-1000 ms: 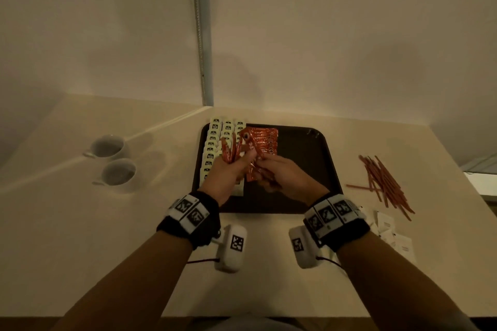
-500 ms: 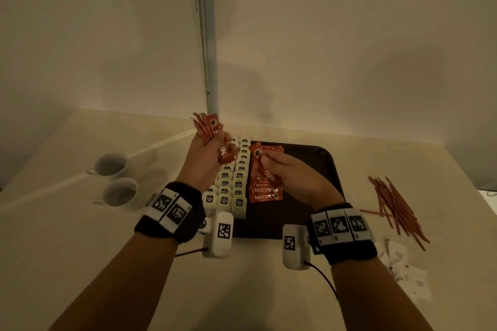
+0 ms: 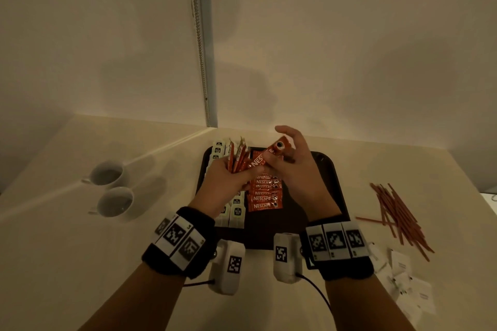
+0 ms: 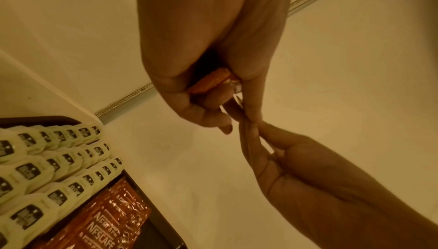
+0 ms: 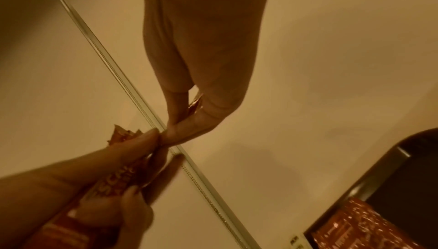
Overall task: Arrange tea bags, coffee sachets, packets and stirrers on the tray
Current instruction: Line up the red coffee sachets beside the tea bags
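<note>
The cream table (image 3: pixel 67 263) carries a dark tray (image 3: pixel 317 196) with rows of tea bags (image 3: pixel 236 216) down its left side and, just to their right, an overlapping column of coffee sachets (image 3: pixel 265 195). Right of the tray, still on the table, lie the stirrers (image 3: pixel 398 212) and some white packets (image 3: pixel 411 293) (two cups (image 3: pixel 113 188) sit well off to the left). Above the tray, the left hand (image 3: pixel 228 183) grips a fanned bunch of sachets (image 3: pixel 238 160), while the right hand (image 3: pixel 298 169) pinches one sachet (image 3: pixel 269 154) between thumb and fingertips, drawing it from the bunch. The coffee step seems to be in hand; next, that sachet likely needs laying flat, overlapping the column.
</note>
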